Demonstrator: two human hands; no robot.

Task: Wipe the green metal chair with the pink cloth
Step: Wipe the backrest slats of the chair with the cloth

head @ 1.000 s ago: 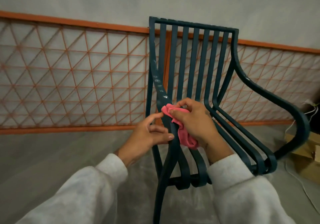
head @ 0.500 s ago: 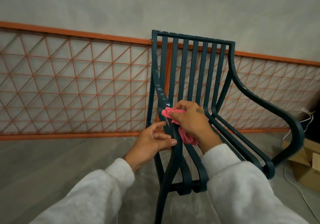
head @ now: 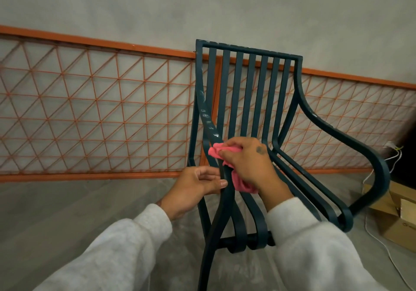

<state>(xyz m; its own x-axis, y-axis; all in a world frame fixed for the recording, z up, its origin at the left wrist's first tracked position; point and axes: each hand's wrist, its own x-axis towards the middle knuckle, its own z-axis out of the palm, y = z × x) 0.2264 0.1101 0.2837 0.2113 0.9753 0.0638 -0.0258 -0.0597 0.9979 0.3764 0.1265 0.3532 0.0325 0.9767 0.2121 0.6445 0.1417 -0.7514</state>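
Observation:
The dark green metal chair (head: 252,92) with a slatted back stands in front of me on the floor. My right hand (head: 249,160) grips the pink cloth (head: 216,152) and presses it round the chair's left armrest bar, which shows pale smudges above the cloth. A fold of the cloth hangs below that hand. My left hand (head: 195,185) holds the same bar just below, with fingers curled round it.
An orange wire-mesh panel (head: 101,115) leans along the grey wall behind the chair. Cardboard boxes (head: 396,214) and white cables (head: 391,155) lie on the floor at the right. Grey floor spreads to the left.
The view has tilted up, so the chair sits lower in frame. My right hand with the cloth has slid slightly up the armrest bar. My left hand keeps its hold.

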